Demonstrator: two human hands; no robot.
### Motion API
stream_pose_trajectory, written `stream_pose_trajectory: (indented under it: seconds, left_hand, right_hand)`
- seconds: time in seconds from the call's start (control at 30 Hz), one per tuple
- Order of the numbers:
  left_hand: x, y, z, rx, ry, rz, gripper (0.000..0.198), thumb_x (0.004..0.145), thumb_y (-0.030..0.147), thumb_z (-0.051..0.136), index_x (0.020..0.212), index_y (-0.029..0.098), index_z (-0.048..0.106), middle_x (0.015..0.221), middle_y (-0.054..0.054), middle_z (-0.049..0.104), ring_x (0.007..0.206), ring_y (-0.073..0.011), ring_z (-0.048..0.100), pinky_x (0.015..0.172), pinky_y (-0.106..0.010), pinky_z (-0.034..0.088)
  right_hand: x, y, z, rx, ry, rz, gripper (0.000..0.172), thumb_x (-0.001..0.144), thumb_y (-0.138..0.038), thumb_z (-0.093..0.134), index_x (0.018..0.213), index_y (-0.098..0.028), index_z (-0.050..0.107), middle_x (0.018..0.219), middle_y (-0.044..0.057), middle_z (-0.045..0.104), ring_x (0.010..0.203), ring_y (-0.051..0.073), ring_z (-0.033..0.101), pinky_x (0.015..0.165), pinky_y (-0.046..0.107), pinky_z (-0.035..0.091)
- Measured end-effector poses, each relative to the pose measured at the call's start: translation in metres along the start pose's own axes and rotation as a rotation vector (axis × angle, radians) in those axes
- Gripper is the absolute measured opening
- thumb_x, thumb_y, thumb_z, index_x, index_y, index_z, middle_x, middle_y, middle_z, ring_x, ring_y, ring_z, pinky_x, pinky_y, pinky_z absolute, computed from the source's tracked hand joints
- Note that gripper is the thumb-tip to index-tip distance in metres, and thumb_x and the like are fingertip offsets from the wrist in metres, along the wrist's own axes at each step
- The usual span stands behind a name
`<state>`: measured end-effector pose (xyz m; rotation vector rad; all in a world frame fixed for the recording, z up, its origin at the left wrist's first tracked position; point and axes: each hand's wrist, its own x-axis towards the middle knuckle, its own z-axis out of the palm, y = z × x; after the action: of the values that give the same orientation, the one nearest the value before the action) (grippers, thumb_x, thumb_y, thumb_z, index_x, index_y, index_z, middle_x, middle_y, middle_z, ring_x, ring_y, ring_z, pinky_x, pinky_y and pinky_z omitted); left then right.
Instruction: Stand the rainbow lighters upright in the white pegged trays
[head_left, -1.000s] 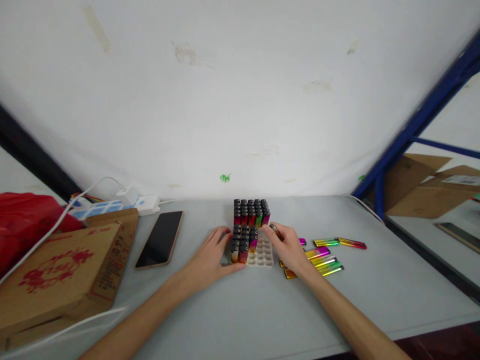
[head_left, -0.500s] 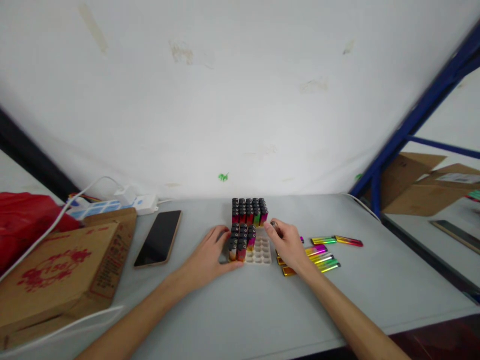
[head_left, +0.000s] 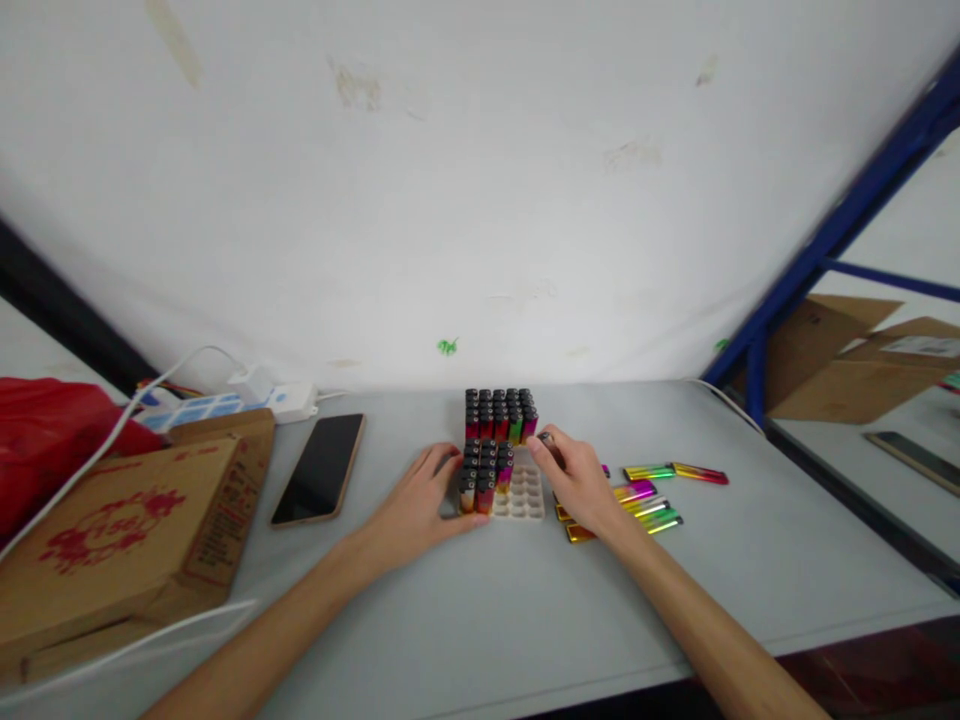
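Observation:
A white tray with small round-edged cells stands on the table, its left part filled with upright lighters that have black tops and shiny coloured bodies. My left hand is curled round the tray's left side, thumb along the front edge, fingers partly hidden behind the lighters. Over the tray's right back corner, my right hand pinches a lighter; only its dark metal-capped top shows. Behind the tray stands a block of upright lighters. Several loose lighters in gold, green and pink lie beside my right hand.
To the left lie a phone, a brown cardboard box, a white power strip with cables and a red bag. A blue metal frame rises at the right, with an open carton beyond it.
The whole view has shifted slightly. Both hands keep nearly the same place at the tray, and the right hand still pinches the lighter near the back right corner.

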<state>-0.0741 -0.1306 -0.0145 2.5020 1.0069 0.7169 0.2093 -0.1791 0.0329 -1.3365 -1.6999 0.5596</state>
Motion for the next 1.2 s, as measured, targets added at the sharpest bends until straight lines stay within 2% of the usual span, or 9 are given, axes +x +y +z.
stream_pose_trajectory:
  seconds: [0.17,0.3,0.47,0.6,0.8,0.9,1.0,1.1,1.2]
  left_hand:
    - [0.001,0.0,0.0,0.006,-0.007,0.002,0.069,0.096,0.069,0.088,0.143,0.022,0.071,0.151,-0.018,0.068,0.142,-0.0409,0.066,0.125,-0.059,0.058]
    - [0.001,0.002,0.0,0.0,-0.012,0.006,0.067,0.095,0.064,0.09,0.143,0.022,0.071,0.15,-0.018,0.067,0.14,-0.0409,0.067,0.123,-0.06,0.059]
    - [0.002,0.003,0.0,0.006,-0.003,0.007,0.066,0.094,0.065,0.091,0.141,0.024,0.071,0.149,-0.016,0.068,0.141,-0.0404,0.067,0.124,-0.059,0.059]
    - [0.001,0.003,-0.001,-0.004,-0.016,0.009,0.065,0.095,0.061,0.092,0.143,0.022,0.07,0.15,-0.017,0.067,0.142,-0.0401,0.066,0.125,-0.059,0.057]
    - [0.001,0.005,0.001,-0.015,0.002,0.004,0.063,0.093,0.059,0.094,0.14,0.024,0.071,0.146,-0.015,0.068,0.138,-0.0394,0.068,0.123,-0.058,0.058]
    - [0.002,0.005,0.001,-0.015,-0.012,0.004,0.062,0.093,0.057,0.095,0.139,0.023,0.071,0.146,-0.016,0.068,0.139,-0.0396,0.067,0.124,-0.058,0.057]
    - [0.002,0.005,0.001,-0.002,-0.023,-0.011,0.065,0.093,0.056,0.095,0.141,0.021,0.07,0.149,-0.017,0.067,0.142,-0.0403,0.066,0.125,-0.059,0.056]
    - [0.002,0.003,0.001,0.014,-0.022,-0.016,0.069,0.093,0.06,0.093,0.145,0.021,0.068,0.151,-0.018,0.066,0.143,-0.0406,0.065,0.125,-0.059,0.057]
    - [0.002,0.002,0.001,0.022,-0.028,-0.018,0.069,0.094,0.065,0.091,0.143,0.021,0.07,0.151,-0.018,0.066,0.142,-0.041,0.066,0.124,-0.059,0.058]
  right_hand:
    - [-0.002,-0.006,-0.012,-0.052,-0.128,-0.127,0.056,0.122,-0.065,0.036,0.088,-0.027,0.057,0.085,0.004,0.068,0.078,0.021,0.063,0.076,0.034,0.049]
    - [-0.004,-0.004,-0.015,-0.173,-0.193,-0.252,0.062,0.122,-0.07,0.035,0.085,-0.025,0.058,0.086,0.005,0.068,0.079,0.022,0.063,0.076,0.034,0.048]
    - [-0.008,0.002,-0.007,-0.199,-0.226,-0.212,0.06,0.122,-0.067,0.043,0.08,-0.026,0.054,0.069,0.0,0.064,0.061,0.017,0.056,0.064,0.031,0.04]
    - [-0.011,0.005,0.0,-0.231,-0.206,-0.244,0.058,0.122,-0.065,0.047,0.084,-0.024,0.063,0.073,0.002,0.072,0.063,0.018,0.063,0.064,0.03,0.042]
    - [-0.013,0.004,0.004,-0.403,-0.337,-0.31,0.044,0.121,-0.057,0.055,0.104,-0.021,0.074,0.089,0.008,0.082,0.076,0.023,0.076,0.069,0.03,0.047]
    - [-0.012,0.002,0.008,-0.559,-0.332,-0.264,0.043,0.119,-0.058,0.062,0.102,-0.021,0.076,0.091,0.011,0.083,0.075,0.025,0.076,0.066,0.031,0.043]
    - [-0.009,0.002,0.01,-0.592,-0.35,-0.213,0.045,0.117,-0.06,0.065,0.097,-0.021,0.077,0.087,0.01,0.083,0.07,0.024,0.074,0.063,0.031,0.038]
    - [-0.003,0.008,-0.006,-0.483,-0.363,-0.195,0.053,0.119,-0.062,0.058,0.09,-0.022,0.076,0.082,0.007,0.08,0.07,0.022,0.071,0.065,0.031,0.04]
    - [0.004,0.022,-0.041,-0.348,-0.307,-0.128,0.056,0.122,-0.059,0.049,0.091,-0.022,0.078,0.082,0.005,0.079,0.072,0.021,0.071,0.073,0.032,0.048]
